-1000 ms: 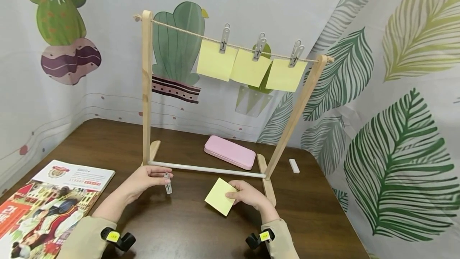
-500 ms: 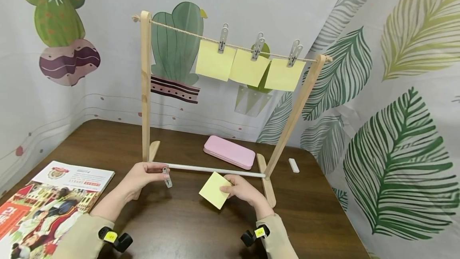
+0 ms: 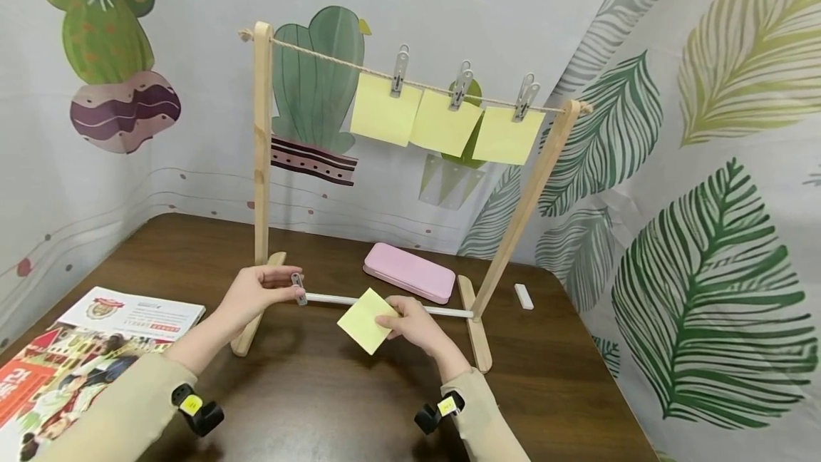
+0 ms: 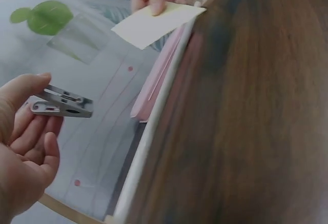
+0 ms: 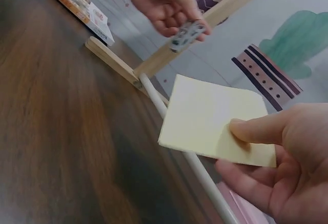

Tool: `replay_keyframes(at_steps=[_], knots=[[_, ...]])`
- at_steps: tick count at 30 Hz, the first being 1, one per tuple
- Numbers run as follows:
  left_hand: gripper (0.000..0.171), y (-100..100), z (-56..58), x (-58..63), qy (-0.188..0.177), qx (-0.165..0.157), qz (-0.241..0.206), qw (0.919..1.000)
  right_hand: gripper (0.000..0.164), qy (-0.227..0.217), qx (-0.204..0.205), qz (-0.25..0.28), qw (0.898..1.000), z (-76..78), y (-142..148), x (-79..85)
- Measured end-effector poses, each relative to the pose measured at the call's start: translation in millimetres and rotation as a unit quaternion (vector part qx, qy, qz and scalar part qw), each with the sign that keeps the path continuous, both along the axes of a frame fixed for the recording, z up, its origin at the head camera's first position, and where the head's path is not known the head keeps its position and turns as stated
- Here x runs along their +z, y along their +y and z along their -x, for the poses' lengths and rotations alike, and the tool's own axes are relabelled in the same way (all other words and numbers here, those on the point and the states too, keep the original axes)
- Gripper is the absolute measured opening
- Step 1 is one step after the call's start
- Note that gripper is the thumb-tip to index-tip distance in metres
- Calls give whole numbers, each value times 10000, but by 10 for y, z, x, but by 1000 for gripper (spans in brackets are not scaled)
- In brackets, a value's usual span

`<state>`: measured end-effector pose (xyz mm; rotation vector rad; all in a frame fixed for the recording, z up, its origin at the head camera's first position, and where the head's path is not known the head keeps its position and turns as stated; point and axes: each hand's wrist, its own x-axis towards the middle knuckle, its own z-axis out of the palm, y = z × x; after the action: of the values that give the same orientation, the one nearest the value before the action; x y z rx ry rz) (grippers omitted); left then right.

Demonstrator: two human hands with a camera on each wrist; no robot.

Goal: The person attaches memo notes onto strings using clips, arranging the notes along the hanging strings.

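Observation:
My left hand (image 3: 256, 294) pinches a grey metal clothespin (image 4: 64, 102) between thumb and fingers, near the left post of a wooden frame. In my right hand (image 3: 417, 323) is a yellow sticky note (image 3: 368, 321), gripped at one edge with the thumb on top. Both hands are raised in front of the frame's white lower bar (image 3: 330, 299). Above them a rope (image 3: 321, 55) runs between the posts. Three yellow notes hang from it side by side toward the right, each held by a clothespin (image 3: 400, 71); one is the leftmost note (image 3: 386, 111).
Behind the lower bar lies a pink pencil case (image 3: 410, 271). A small white block (image 3: 524, 296) is at the right of the brown table (image 3: 333, 405). An illustrated magazine (image 3: 96, 369) lies at the left. The frame's left post (image 3: 261, 148) and right post (image 3: 526, 209) stand upright on wooden feet.
Both hands have risen. The right hand has carried the sticky note up and to the left; the left hand has lifted the clothespin toward the lower bar's height. The hanging notes stay put.

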<state>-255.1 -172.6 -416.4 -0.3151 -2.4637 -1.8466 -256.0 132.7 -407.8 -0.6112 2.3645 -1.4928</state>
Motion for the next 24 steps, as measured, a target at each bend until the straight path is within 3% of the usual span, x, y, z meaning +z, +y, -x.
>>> replay_keyframes(at_steps=[3,6,10,14,24], knots=[[48,-17,47,112,254,31,204,9995,19,77,-21,83,9999,8,-68,70],[48,-13,72,264,507,258,400,9976,21,185,-62,133,9997,28,-136,135],[47,14,88,507,871,609,629,9923,27,324,-164,113,9993,149,-220,124],[45,16,104,783,1238,761,919,9851,30,462,-290,152,9984,278,-293,155],[42,-5,168,1520,1798,610,1054,9761,26,1021,-817,377,9907,400,-473,595]])
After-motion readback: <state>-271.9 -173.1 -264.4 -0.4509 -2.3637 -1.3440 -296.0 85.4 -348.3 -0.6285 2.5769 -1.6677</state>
